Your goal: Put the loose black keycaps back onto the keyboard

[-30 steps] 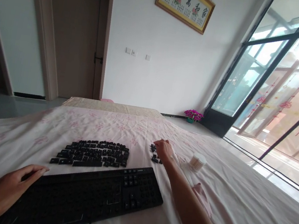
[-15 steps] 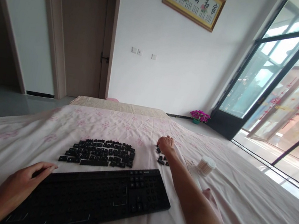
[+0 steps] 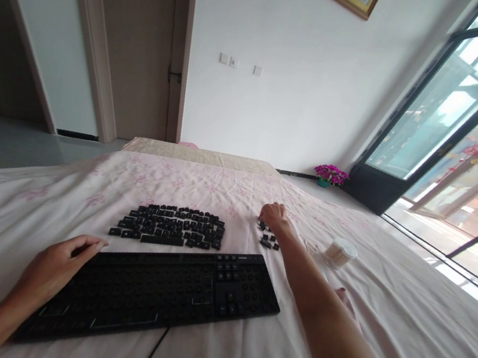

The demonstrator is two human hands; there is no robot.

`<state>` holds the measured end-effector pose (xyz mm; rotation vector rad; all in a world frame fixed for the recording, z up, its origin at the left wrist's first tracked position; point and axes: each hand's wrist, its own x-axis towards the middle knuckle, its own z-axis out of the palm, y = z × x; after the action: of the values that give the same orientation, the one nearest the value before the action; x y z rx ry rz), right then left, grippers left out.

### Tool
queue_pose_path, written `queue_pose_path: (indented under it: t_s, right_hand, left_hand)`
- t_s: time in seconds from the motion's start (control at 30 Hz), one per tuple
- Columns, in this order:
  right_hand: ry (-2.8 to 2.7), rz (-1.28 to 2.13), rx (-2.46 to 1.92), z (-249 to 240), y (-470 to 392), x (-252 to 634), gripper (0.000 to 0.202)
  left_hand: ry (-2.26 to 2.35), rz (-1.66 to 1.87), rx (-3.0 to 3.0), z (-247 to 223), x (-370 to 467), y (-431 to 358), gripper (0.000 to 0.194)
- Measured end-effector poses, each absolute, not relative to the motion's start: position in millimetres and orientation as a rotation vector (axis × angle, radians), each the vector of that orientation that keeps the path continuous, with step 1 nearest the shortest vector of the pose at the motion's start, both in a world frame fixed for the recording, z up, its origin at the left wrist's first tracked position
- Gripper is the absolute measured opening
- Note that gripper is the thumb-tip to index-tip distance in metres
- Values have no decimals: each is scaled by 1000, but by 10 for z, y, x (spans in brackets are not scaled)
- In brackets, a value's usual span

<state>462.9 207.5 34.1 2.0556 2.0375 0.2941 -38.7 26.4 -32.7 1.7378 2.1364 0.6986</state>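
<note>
Keyboard (image 3: 157, 296) lower centre; left hand (image 3: 54, 263) at its left end; right hand (image 3: 276, 215) beyond, at loose keys (image 3: 265, 243); can't tell what either grips

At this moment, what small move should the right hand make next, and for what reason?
Probably the right hand should straighten the small group of keycaps. It is right at this group, whose visible caps lie unevenly, while the larger group of keycaps lies in rough rows. Whether it holds a cap is hidden.
</note>
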Motion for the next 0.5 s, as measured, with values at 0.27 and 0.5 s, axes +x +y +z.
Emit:
queue_pose_path:
  t_s: [0.27,0.5]
  right_hand:
    - [2133,372,1949,314,1991,4496,38]
    - [2282,370,1987,503,1687,4369,21]
  left_hand:
    - [2110,704,1685,-297,-377,249,44]
    - [2123,679,1681,-294,-379,250,46]
